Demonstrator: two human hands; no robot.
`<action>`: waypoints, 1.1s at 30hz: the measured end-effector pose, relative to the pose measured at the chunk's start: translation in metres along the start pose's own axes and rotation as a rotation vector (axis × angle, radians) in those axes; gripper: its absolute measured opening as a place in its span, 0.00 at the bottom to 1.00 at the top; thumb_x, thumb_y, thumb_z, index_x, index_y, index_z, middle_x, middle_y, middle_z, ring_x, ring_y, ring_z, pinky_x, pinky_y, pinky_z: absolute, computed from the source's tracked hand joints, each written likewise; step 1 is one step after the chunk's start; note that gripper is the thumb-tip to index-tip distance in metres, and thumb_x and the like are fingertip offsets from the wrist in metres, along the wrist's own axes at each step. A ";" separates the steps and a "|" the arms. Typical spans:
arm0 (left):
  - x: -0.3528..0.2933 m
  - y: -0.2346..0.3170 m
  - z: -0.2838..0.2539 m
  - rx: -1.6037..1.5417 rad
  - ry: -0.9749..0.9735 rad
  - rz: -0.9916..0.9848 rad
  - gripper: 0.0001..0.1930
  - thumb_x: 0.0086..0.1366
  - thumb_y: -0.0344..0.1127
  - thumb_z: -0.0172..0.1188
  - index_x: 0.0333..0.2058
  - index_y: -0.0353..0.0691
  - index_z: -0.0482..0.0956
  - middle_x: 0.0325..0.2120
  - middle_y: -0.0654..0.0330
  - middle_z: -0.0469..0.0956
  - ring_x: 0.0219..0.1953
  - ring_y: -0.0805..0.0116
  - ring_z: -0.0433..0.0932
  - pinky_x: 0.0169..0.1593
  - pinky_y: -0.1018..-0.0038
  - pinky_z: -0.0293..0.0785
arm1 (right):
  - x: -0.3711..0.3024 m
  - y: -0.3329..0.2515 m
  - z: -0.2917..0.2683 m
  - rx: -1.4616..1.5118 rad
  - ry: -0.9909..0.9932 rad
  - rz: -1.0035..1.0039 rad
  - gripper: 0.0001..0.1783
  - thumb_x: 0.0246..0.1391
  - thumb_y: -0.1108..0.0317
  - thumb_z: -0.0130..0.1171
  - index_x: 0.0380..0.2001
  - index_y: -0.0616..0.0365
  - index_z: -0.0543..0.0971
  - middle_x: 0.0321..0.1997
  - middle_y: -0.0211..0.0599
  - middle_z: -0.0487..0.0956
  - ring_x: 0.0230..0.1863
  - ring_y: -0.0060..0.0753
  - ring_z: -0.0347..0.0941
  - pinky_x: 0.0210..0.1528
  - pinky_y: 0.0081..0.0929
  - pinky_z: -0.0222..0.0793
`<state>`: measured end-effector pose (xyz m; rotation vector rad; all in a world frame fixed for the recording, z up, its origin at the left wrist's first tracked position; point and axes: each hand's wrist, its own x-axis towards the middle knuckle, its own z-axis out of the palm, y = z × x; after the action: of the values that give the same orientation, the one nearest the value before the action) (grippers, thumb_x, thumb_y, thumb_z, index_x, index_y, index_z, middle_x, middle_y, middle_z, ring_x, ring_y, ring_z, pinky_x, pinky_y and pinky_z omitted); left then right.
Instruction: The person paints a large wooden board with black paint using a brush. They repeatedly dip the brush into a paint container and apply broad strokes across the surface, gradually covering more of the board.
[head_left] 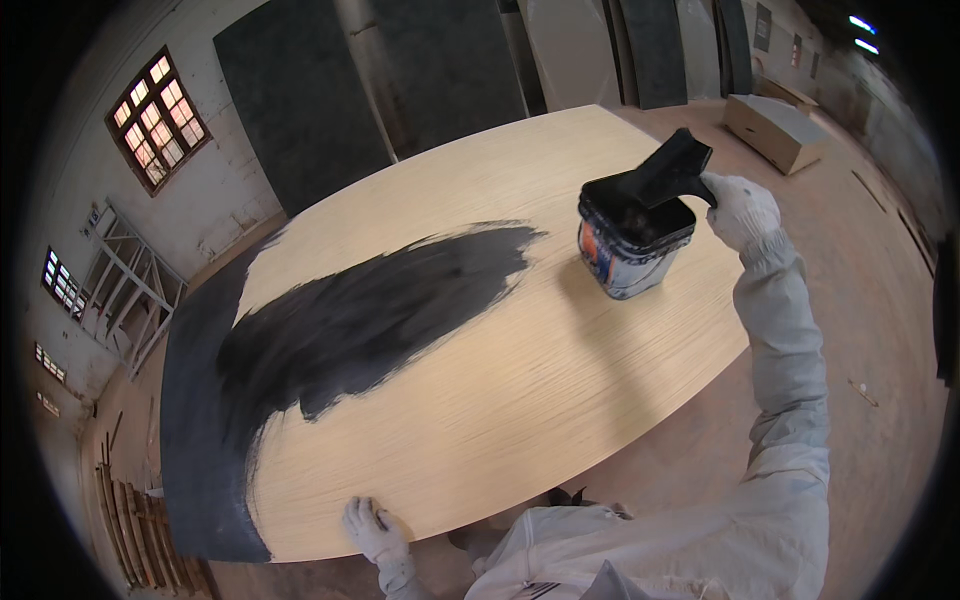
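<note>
My right hand (742,210), in a white glove, is closed round the handle of a wide black paintbrush (676,168). The brush slants over the mouth of a square paint bucket (630,262), its lower end inside the rim. Dark smears streak the bucket's pale sides, and it stands on a large light wood-grain board (480,400). Wet-looking black paint (370,310) covers the board's left end and a broad patch towards its middle. At the near edge my left hand (376,530), also gloved, rests on the bare wood with its fingers stretched out.
Tall dark panels (300,110) and grey ones lean against the far wall. A box-like wooden piece (775,133) lies on the floor at the back right. Left of the board stand a pale metal frame (130,280) and several wooden poles (140,530).
</note>
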<state>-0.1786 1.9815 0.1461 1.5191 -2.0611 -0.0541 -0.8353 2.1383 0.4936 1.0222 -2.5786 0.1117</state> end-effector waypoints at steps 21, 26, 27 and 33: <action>-0.002 0.053 0.025 0.024 0.044 0.094 0.18 0.60 0.26 0.61 0.51 0.36 0.81 0.58 0.47 0.79 0.64 0.39 0.72 0.68 0.47 0.68 | 0.149 -0.071 0.157 -0.123 -0.494 -0.493 0.20 0.40 0.68 0.69 0.41 0.45 0.92 0.40 0.43 0.90 0.46 0.43 0.88 0.46 0.37 0.83; -0.002 0.056 0.028 0.020 0.047 0.081 0.18 0.60 0.26 0.61 0.51 0.36 0.81 0.58 0.46 0.78 0.64 0.39 0.72 0.68 0.46 0.68 | 0.147 -0.011 0.126 -0.022 -0.329 -0.415 0.22 0.38 0.69 0.70 0.42 0.46 0.92 0.40 0.44 0.90 0.45 0.44 0.88 0.46 0.38 0.83; -0.003 0.054 0.027 0.027 0.054 0.078 0.18 0.60 0.26 0.61 0.51 0.36 0.81 0.58 0.46 0.79 0.64 0.39 0.72 0.68 0.46 0.68 | 0.149 -0.002 0.120 -0.003 -0.301 -0.402 0.22 0.38 0.69 0.70 0.42 0.46 0.92 0.40 0.45 0.90 0.45 0.45 0.88 0.46 0.38 0.83; -0.001 0.058 0.023 0.072 0.099 0.074 0.18 0.61 0.28 0.64 0.51 0.39 0.82 0.56 0.49 0.80 0.63 0.40 0.74 0.68 0.48 0.70 | 0.157 0.036 0.126 0.041 -0.306 -0.355 0.27 0.34 0.71 0.70 0.45 0.47 0.92 0.42 0.47 0.90 0.46 0.47 0.88 0.49 0.38 0.83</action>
<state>-0.2391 1.9963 0.1473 1.4556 -2.0580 0.1221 -1.0028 2.0373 0.4347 1.6031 -2.6116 -0.0919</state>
